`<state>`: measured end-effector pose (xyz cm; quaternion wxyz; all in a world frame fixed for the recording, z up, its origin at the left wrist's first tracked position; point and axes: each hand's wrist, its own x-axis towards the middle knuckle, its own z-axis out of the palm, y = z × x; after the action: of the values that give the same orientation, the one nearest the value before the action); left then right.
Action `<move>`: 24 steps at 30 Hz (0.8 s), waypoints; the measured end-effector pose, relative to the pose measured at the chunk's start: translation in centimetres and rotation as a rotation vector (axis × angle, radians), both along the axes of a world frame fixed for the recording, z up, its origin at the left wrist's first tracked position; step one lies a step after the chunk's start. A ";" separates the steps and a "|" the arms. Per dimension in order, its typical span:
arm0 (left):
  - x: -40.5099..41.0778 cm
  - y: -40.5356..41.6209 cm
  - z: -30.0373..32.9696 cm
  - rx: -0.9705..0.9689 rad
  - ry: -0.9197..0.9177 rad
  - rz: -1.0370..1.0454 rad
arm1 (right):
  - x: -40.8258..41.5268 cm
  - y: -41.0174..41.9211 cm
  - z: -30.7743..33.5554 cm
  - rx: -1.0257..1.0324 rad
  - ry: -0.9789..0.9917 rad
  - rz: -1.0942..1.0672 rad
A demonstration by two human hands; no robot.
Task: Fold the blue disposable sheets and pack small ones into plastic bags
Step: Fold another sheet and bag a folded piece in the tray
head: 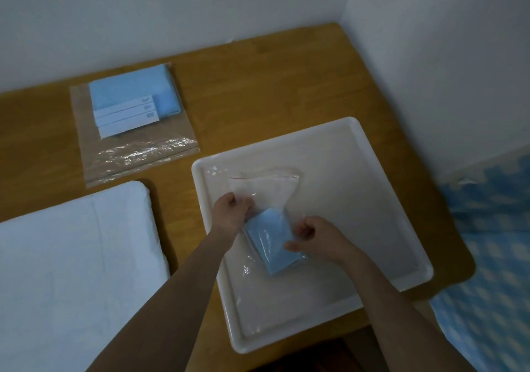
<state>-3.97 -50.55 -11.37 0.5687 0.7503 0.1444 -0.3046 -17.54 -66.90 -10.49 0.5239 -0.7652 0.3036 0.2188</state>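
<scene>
Gripping small zip bag with both hands, left hand near mouth, right hand pinching folded blue sheet through plastic; we seat sheet flat in bottom, expel air before sealing.

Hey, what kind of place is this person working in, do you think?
Probably a room at home used for packing: a wooden table in a white-walled corner, a white tray as work surface, and blue-and-white foam floor mats.

Two bare forearms, no sleeves, bare left hand and right hand
</scene>
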 end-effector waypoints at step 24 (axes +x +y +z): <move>-2.4 -3.0 2.5 -0.100 0.141 -0.052 | 3.7 -2.6 -0.4 0.064 -0.204 -0.161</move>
<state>-6.34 -53.50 -8.91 0.5858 0.7012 0.1488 -0.3782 -13.87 -69.51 -10.92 0.5922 -0.7395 0.3020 0.1064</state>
